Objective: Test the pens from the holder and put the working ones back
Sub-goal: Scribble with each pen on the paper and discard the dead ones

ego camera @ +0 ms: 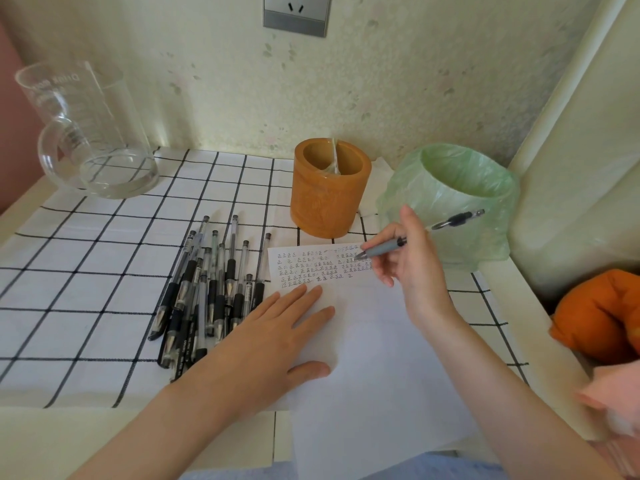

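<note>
My right hand [407, 256] grips a grey-barrelled pen [420, 233] in a writing hold, its tip at the upper right of a white sheet of paper [374, 358] that carries several rows of small written marks. My left hand [273, 336] lies flat on the sheet's left side, fingers straight, pressing it down. A pile of several black-capped pens [204, 292] lies on the checked cloth just left of the paper. The orange-brown pen holder [329, 192] stands upright behind the paper; I see no pens inside it.
A small bin lined with a green plastic bag [450, 202] stands right of the holder. A glass measuring jug [86, 133] is at the back left. The checked cloth [86, 265] covers the table. An orange cushion [602, 313] lies off the right edge, and a wall socket [296, 12] is above.
</note>
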`<state>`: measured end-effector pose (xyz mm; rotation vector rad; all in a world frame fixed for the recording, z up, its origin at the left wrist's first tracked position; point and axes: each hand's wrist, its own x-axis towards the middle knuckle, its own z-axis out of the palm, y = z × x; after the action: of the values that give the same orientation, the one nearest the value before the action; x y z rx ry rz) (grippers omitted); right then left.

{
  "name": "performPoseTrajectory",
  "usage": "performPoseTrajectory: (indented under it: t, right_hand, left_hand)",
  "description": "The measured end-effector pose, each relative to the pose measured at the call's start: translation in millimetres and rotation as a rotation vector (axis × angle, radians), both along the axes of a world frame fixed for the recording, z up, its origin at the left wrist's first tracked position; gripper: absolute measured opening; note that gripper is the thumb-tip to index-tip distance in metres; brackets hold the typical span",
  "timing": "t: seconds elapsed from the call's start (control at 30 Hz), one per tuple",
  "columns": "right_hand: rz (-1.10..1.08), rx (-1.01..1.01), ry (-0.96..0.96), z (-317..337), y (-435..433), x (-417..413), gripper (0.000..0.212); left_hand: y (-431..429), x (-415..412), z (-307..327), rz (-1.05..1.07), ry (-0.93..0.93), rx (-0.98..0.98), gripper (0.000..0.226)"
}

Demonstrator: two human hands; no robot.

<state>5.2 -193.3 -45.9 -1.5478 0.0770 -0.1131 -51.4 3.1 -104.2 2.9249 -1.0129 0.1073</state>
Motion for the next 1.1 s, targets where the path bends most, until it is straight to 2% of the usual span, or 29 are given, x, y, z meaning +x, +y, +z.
performPoseTrajectory:
  t: [0.03,0.13,0.2,0.27,0.37,0.53,0.63,0.7,0.77,0.93,1.03,1.1]
  right_hand:
    - [0.035,0.010,0.003,3,0,-1,0.056]
    - [0.158,0.142,-0.024,11,4,-6,0.020]
    - [0.233,0.242,-0.024,17,5,-10,0.012]
    - [0.288,0.258,-0.017,23,4,-13,0.018]
    - [0.363,0.344,0.106,30,5,-13,0.039]
    - [0.372,0.518,0.093,24,3,-8,0.023]
    - [0.377,0.588,0.141,24,0,-5,0.026]
    - [0.347,0.630,0.219,25,-2,-4,0.046]
    - [0.311,0.666,0.279,26,-5,-3,0.056]
    - [0.219,0.626,0.303,27,-8,-2,0.050]
    - [0.221,0.611,0.289,28,-6,-2,0.046]
    - [0.268,0.521,0.268,31,-3,-3,0.049]
  left_hand:
    - [0,0,0,0.006,-0.016,0.007,0.068]
    - [-1,-1,1,0.021,-0.025,0.016,0.066]
    - [-1,-1,1,0.021,-0.030,0.021,0.067]
    - [-1,0,2,0.022,-0.034,0.029,0.067]
    - [-1,0,2,0.027,-0.042,0.035,0.067]
    - [-2,1,4,0.033,-0.040,0.069,0.069]
    - [-2,1,5,0.039,-0.033,0.086,0.069]
    - [-2,0,5,0.044,-0.028,0.093,0.069]
    - [-2,0,6,0.044,-0.014,0.095,0.069]
    - [-2,-1,9,0.049,0.040,0.093,0.068]
    - [-2,-1,11,0.048,0.065,0.110,0.069]
    - [-2,-1,12,0.053,0.075,0.116,0.069]
